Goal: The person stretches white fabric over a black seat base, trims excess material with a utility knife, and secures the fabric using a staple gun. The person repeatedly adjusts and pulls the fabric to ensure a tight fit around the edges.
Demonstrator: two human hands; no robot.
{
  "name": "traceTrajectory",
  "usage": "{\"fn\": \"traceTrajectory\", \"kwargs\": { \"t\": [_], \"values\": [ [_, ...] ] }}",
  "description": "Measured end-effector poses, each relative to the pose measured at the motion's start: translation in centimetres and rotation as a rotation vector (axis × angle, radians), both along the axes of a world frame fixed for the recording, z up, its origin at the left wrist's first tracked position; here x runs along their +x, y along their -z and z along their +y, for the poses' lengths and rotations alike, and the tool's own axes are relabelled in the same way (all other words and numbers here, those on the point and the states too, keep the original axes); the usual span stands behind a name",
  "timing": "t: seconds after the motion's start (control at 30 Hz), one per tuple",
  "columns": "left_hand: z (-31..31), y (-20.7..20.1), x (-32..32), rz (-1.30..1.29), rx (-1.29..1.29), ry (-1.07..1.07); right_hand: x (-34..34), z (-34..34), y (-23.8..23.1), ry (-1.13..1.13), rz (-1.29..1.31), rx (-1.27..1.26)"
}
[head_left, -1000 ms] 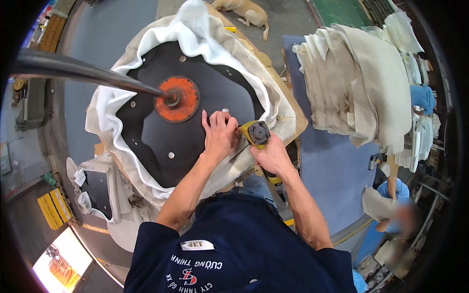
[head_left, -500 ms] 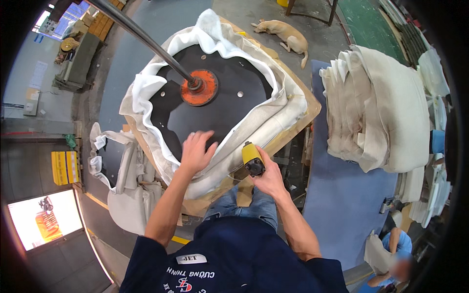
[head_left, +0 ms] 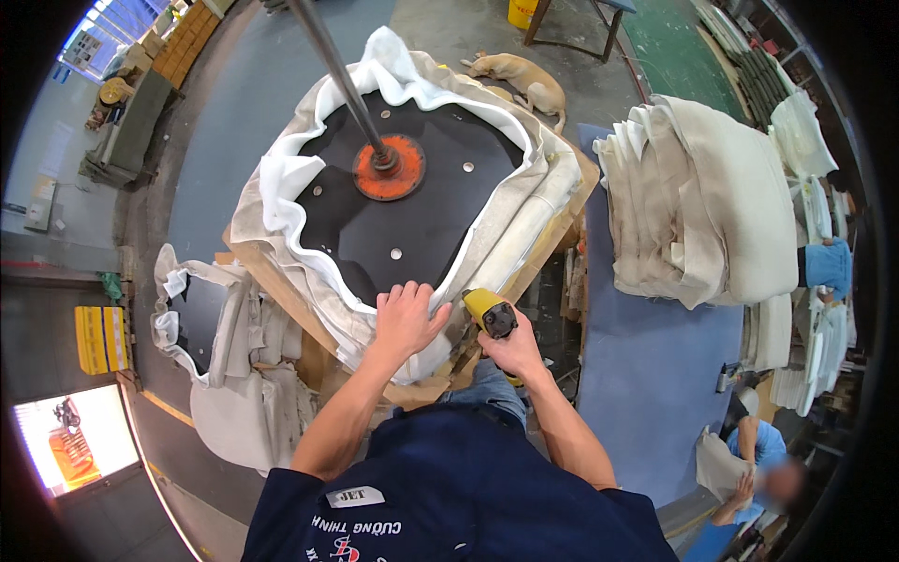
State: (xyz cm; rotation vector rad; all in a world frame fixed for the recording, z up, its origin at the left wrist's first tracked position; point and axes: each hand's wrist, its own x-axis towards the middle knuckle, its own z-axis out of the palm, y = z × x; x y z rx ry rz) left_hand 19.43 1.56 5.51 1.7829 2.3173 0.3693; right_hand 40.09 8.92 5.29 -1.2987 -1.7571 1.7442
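Both hands had drawn closer together since half a second earlier: the left hand (head_left: pixel 407 320) lay further right along the near edge, and the tool's nose had swung toward it. Bulkiest of the work was the bunched beige cover (head_left: pixel 524 220), ringing a black panel (head_left: pixel 426 229) in the upper centre of the frame. Its near corner pointed down toward centre, right under the left fingers, which were bent over the rim with little space between them; whether they pinched cloth, I could not tell. Just beside, to their right, the right hand (head_left: pixel 515 347) was wrapped around a yellow-and-black power tool (head_left: pixel 487 309), its body slanting toward the upper left, nose near the cover's folds. The left thumb side stood nearest in that nose's way. Around these were a blue table (head_left: pixel 655 375) at right, a tall fabric stack (head_left: pixel 712 206) at upper right, a metal post (head_left: pixel 342 75) running down to the panel's orange disc (head_left: pixel 403 178), well above both hands.
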Motion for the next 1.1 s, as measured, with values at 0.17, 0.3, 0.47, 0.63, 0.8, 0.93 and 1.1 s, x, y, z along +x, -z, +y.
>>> {"fn": "traceTrajectory", "kwargs": {
  "t": [0.17,0.3,0.47,0.63,0.8,0.93,1.1],
  "values": [
    [1.8,0.3,-1.0,0.001,0.093,0.048,-0.5,-0.7,1.3,0.009,-0.089,-0.049],
    [2.2,1.1,-2.4,-0.057,0.153,0.100,-1.6,-0.6,-1.1,0.025,-0.141,-0.139],
    [2.8,2.4,-4.6,-0.174,0.235,0.097,-4.1,1.1,-4.4,0.022,-0.205,-0.215],
    [2.9,4.0,-5.6,-0.222,0.279,0.001,-7.9,2.8,-5.8,-0.012,-0.258,-0.205],
    [2.8,5.1,-5.8,-0.258,0.307,-0.036,-10.9,4.6,-6.0,-0.173,-0.391,-0.185],
    [2.8,5.9,-5.8,-0.270,0.294,-0.052,-11.9,4.4,-5.8,-0.172,-0.423,-0.199],
    [2.8,5.8,-6.1,-0.228,0.250,-0.028,-11.9,3.9,-5.0,-0.188,-0.437,-0.101]
  ]
}}
